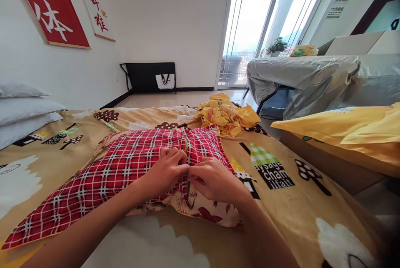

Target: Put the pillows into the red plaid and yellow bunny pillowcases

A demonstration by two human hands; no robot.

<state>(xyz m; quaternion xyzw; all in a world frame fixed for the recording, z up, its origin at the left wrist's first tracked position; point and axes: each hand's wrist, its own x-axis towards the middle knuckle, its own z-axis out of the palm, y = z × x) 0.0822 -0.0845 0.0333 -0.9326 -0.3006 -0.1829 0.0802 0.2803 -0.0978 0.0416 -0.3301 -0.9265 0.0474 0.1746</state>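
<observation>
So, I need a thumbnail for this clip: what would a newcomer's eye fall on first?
The red plaid pillowcase in the middle of the bed, where the left hand and right hand pinch it at its green zipper. Behind it lies a crumpled yellow cloth, and a red banner with white characters hangs at upper left.

Pillowcase [125, 164]: red plaid w/ white + dark lines, green zip [186, 145]. Inner pillow [203, 212]: cream, red-brown prints. Bed sheet [281, 209]: tan w/ white blobs, brown mushrooms, green-check tree. Crumpled cloth [225, 116]: yellow. 3 pillows [25, 112]: grey-white.
</observation>
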